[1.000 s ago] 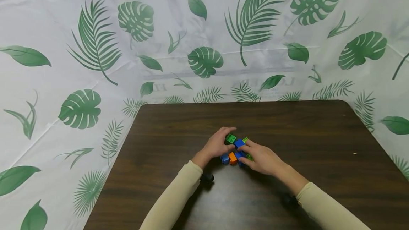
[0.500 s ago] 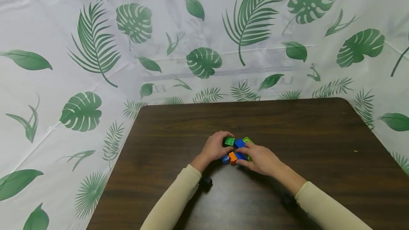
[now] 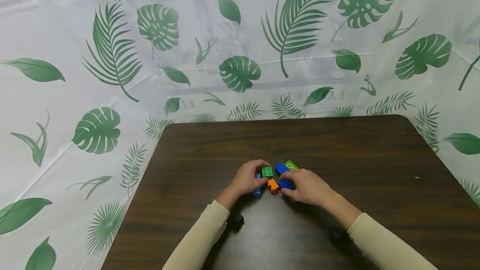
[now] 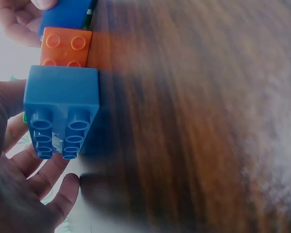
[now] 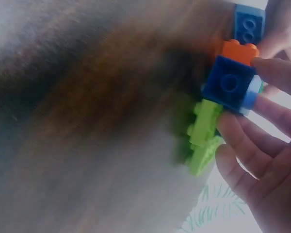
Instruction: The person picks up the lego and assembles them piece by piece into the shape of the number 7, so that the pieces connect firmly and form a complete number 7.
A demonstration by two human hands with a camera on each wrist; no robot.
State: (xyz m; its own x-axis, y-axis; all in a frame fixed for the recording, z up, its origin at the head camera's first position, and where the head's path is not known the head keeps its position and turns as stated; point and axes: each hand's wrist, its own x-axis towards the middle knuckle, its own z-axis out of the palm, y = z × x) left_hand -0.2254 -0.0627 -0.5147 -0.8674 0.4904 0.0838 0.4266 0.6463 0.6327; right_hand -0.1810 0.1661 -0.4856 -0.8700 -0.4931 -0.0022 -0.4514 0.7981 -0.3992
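My left hand point(image 3: 246, 177) curves around a green brick point(image 3: 266, 172), its index finger at the far side and thumb at the near side. A lighter blue brick point(image 4: 62, 92) stands on its side by that thumb, studs facing the left wrist camera. Beside it is an orange brick point(image 3: 273, 186). With thumb and fingers, my right hand point(image 3: 307, 186) grips a dark blue brick point(image 5: 228, 82), whose hollow underside faces the right wrist camera. Another blue brick point(image 3: 281, 168) lies just beyond its fingertips. Lime green bricks point(image 5: 204, 124) sit beside my right fingers, partly hidden by the hand in the head view.
The bricks are clustered on a dark wood-grain table point(image 3: 210, 149). Its far edge meets a white leaf-print sheet point(image 3: 240, 32). Dark devices are at both wrists, one below the left wrist point(image 3: 235, 221). A small pale fleck point(image 3: 417, 177) lies at the right.
My left hand has drawn left and nearer with the green brick, opening a gap from the dark blue bricks. The lighter blue brick has shifted left and turned. My right hand stays nearly in place.
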